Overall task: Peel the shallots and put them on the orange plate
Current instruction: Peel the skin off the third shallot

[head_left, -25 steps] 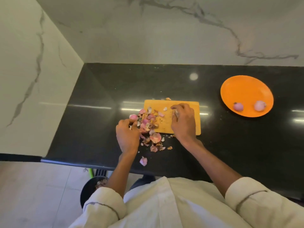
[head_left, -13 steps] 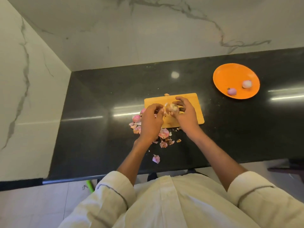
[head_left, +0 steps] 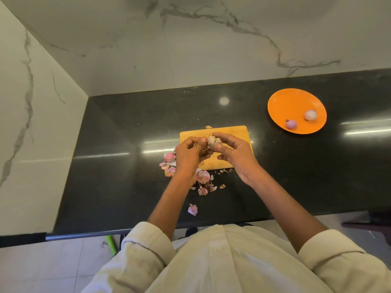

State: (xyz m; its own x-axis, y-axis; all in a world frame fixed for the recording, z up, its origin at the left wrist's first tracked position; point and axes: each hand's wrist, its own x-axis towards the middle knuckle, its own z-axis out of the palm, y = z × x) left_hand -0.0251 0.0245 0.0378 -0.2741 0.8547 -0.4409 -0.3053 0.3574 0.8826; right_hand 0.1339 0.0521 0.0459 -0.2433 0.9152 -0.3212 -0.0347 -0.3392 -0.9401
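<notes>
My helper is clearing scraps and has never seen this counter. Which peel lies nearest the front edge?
On the black countertop, look nearer than the wooden cutting board and its peel pile. One pale pink peel lies alone beside the left forearm, apart from all others.

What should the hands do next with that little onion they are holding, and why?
Probably keep pulling skin off. The shallot is pinched between the right hand and left hand above the cutting board, and it looks pale and papery, unlike the two pink peeled shallots on the orange plate. So it likely isn't ready for the plate.
</notes>
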